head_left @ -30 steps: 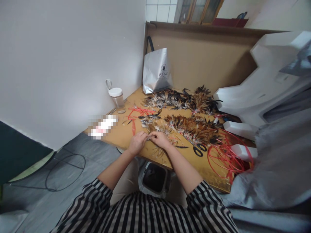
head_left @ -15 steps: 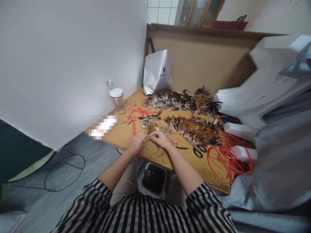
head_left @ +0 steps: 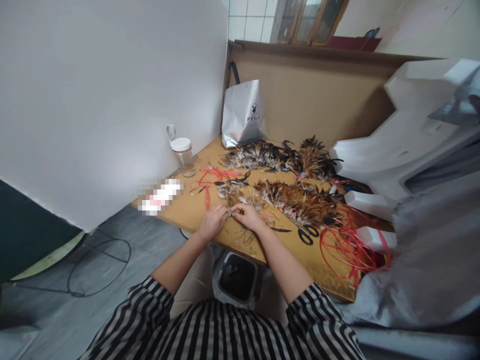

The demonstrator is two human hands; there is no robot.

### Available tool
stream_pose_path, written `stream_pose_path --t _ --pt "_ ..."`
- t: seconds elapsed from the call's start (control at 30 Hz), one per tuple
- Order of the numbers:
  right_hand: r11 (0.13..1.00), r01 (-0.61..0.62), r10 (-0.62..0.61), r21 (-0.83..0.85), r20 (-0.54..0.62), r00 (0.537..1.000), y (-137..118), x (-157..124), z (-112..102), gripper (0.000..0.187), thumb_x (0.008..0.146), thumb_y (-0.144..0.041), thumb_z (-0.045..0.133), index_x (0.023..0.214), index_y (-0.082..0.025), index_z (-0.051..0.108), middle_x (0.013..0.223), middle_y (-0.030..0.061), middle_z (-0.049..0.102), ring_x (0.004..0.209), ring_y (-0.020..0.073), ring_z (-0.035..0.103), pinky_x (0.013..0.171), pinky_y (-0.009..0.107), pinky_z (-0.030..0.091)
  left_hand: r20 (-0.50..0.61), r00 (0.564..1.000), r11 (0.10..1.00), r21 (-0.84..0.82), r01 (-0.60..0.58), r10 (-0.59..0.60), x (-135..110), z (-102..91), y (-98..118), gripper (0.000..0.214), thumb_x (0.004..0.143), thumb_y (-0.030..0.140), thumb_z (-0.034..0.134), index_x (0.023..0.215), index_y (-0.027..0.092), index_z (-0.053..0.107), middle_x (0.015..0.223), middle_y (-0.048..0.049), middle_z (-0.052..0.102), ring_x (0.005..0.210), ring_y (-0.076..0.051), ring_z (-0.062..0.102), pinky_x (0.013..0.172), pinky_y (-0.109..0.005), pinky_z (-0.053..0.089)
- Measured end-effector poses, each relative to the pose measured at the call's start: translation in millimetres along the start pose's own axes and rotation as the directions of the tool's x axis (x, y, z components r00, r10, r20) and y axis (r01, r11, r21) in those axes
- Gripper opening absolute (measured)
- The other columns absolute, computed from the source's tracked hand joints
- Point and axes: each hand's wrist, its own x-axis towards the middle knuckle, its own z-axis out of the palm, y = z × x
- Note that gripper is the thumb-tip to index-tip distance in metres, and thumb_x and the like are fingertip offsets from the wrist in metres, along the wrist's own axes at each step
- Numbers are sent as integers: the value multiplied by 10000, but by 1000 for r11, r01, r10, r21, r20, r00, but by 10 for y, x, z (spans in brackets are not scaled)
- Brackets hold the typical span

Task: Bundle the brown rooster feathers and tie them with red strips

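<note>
Close together over the near edge of the table [head_left: 300,265], both my hands are pinched. My left hand [head_left: 212,221] has its fingertips closed on a small pale feather [head_left: 229,213]. On the other side, my right hand [head_left: 245,216] pinches at the same feather with thumb and forefinger. The fingers cover most of it. Loose pale feathers [head_left: 245,235] lie just below and behind the hands. A brown and black bundle of feathers [head_left: 300,200] stretches to the right, with black-handled scissors [head_left: 308,234] beside it. Red plastic strips [head_left: 217,173] lie beyond my left hand.
Another row of dark feathers [head_left: 258,156] lies farther back, before a silver bag [head_left: 242,115]. A lidded cup [head_left: 183,157] stands at the left. Tangled red cord [head_left: 350,245] and white foam pieces [head_left: 369,202] occupy the right. A bin [head_left: 240,303] sits below the table edge.
My hands stay nearly in place, fingertips still together, with only a slight shift of the right fingers. The whole view has moved down a little.
</note>
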Motion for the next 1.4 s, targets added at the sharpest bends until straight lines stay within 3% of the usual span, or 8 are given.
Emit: stream_pose_path --t 0.23,0.5,1.0,1.4 --pt "998 26 -28 65 34 999 29 20 -20 214 720 -295 543 824 -156 668 732 22 648 631 111 538 612 222 408 4 1000 1000 -10 10 -9 -8 -5 -16 180 855 267 400 848 182 558 807 -47 559 795 -140 525 727 -272 413" --pt "988 -70 62 141 59 996 7 17 -47 227 737 -334 523 791 -147 641 546 -22 549 422 66 402 436 186 337 2 1000 1000 -12 6 -6 -10 -1 -22 184 854 263 402 827 183 565 794 -45 562 780 -138 525 720 -270 413" --pt "1000 2 -3 -21 -69 998 -5 27 -55 181 782 -287 439 736 -157 557 550 -29 501 534 98 453 562 211 365 -31 999 999 -42 16 -17 -87 -27 -43 183 840 254 434 846 188 605 820 -48 612 799 -143 557 746 -287 435" --pt "982 60 -88 -179 -157 984 -23 31 -39 144 779 -219 426 722 -159 544 691 18 572 678 135 504 659 238 362 -7 998 996 -70 55 -56 -159 -83 -45 162 842 223 412 779 182 555 776 -41 578 769 -143 533 718 -272 424"
